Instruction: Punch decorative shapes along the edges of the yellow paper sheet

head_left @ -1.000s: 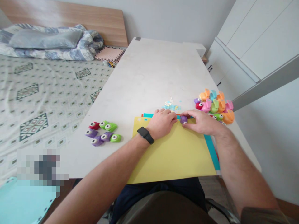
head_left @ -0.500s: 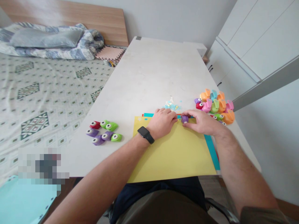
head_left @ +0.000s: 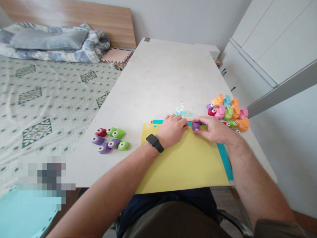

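A large sheet of yellow paper lies at the table's near edge, over blue paper and a red sheet that barely shows. My left hand, with a black watch on its wrist, is closed at the yellow sheet's far edge, its fingertips pinching there. Just right of it, my right hand grips a small purple craft punch between thumb and fingers, at the same edge. Small cut shapes show near the sheet's far left corner. Beyond my hands lies a scatter of tiny blue, white and yellow paper pieces.
Several small punches in red, green and purple stand on the left of the white table. More punches, many larger and orange or pink, cluster at the right. A bed adjoins on the left; white cabinets stand right.
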Tool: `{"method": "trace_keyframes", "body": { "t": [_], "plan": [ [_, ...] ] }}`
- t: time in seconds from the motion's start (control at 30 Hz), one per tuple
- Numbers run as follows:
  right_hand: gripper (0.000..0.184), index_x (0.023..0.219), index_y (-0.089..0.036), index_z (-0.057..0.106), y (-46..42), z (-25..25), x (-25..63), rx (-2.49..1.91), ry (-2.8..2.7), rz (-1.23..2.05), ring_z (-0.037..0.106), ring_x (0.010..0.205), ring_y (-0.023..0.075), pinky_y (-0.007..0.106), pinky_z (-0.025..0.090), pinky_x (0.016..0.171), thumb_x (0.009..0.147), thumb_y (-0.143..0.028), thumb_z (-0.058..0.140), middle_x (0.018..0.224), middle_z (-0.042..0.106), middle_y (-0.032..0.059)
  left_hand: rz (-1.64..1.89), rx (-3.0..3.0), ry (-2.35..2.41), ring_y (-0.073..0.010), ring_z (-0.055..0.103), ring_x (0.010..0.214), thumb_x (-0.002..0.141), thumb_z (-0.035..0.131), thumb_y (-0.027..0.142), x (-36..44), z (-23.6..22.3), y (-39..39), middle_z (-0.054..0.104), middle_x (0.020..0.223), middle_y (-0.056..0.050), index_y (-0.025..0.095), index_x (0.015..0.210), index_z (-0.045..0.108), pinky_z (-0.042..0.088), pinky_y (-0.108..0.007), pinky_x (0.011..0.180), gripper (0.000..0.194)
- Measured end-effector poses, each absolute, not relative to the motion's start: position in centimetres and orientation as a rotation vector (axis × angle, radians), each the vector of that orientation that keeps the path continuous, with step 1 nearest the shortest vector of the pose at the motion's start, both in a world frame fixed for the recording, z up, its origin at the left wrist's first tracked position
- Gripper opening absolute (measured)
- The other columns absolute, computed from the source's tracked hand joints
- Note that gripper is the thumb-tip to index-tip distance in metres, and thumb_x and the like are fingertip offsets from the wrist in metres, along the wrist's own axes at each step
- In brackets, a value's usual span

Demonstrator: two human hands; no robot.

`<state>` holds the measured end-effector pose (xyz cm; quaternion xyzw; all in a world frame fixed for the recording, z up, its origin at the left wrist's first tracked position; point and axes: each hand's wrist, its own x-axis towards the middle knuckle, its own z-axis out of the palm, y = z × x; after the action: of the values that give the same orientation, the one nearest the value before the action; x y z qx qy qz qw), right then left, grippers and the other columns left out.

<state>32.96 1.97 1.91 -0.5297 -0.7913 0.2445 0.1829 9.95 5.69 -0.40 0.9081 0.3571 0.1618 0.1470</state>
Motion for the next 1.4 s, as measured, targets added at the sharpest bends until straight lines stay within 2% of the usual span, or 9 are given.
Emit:
{"method": "trace_keyframes", "body": {
  "t": [0.53,0.9,1.17,1.23,1.3,1.4],
  "plan": [
    [0.016,0.101,-0.024,0.071,1.7,2.0,32.2,-1.533,-2.21,0.646,0.069,0.095,0.0261,0.041,0.054,0.09,0.086,-0.023,0.074,0.101,0.076,0.005,0.499,2.625,1.024,-0.0241,0.062,0.099,0.105,0.05,0.032,9.9,-0.6,5.8,0.07,0.102,-0.007,0.021,0.102,0.07,0.043,-0.039,0.089,0.023],
    [0.028,0.112,-0.026,0.073,1.7,1.4,32.2,-1.572,-2.173,0.624,0.068,0.104,0.0292,0.045,0.053,0.094,0.085,-0.023,0.075,0.111,0.076,0.0072,0.489,2.601,1.01,-0.0239,0.062,0.1,0.105,0.05,0.031,9.9,-0.4,5.7,0.07,0.102,-0.007,0.022,0.103,0.07,0.044,-0.04,0.091,0.022],
    [0.026,0.111,-0.025,0.072,1.9,1.2,32.3,-1.544,-2.182,0.644,0.068,0.101,0.0277,0.042,0.053,0.092,0.085,-0.022,0.075,0.109,0.075,0.0069,0.489,2.597,0.996,-0.0236,0.063,0.1,0.104,0.051,0.031,9.9,-0.4,5.8,0.07,0.101,-0.006,0.021,0.101,0.069,0.045,-0.039,0.091,0.02],
    [0.028,0.112,-0.025,0.072,1.9,1.0,32.4,-1.519,-2.188,0.646,0.069,0.102,0.0275,0.042,0.053,0.093,0.085,-0.022,0.076,0.109,0.075,0.0069,0.488,2.591,0.997,-0.0239,0.063,0.101,0.104,0.052,0.035,9.8,-0.3,5.8,0.07,0.102,-0.007,0.021,0.101,0.069,0.045,-0.04,0.093,0.022],
    [0.029,0.114,-0.025,0.072,1.9,0.9,32.5,-1.509,-2.195,0.635,0.068,0.102,0.0273,0.042,0.053,0.093,0.085,-0.021,0.075,0.109,0.075,0.0074,0.495,2.581,0.989,-0.0252,0.064,0.104,0.103,0.055,0.046,9.8,-0.2,5.8,0.071,0.105,-0.008,0.021,0.107,0.069,0.045,-0.042,0.097,0.029],
    [0.027,0.113,-0.023,0.071,1.9,1.0,32.4,-1.527,-2.205,0.617,0.068,0.1,0.027,0.041,0.053,0.09,0.086,-0.021,0.075,0.108,0.075,0.0082,0.51,2.557,0.967,-0.029,0.064,0.114,0.092,0.064,0.067,10.1,0.0,5.7,0.072,0.117,-0.01,0.021,0.124,0.064,0.044,-0.045,0.103,0.055]
  ]
}}
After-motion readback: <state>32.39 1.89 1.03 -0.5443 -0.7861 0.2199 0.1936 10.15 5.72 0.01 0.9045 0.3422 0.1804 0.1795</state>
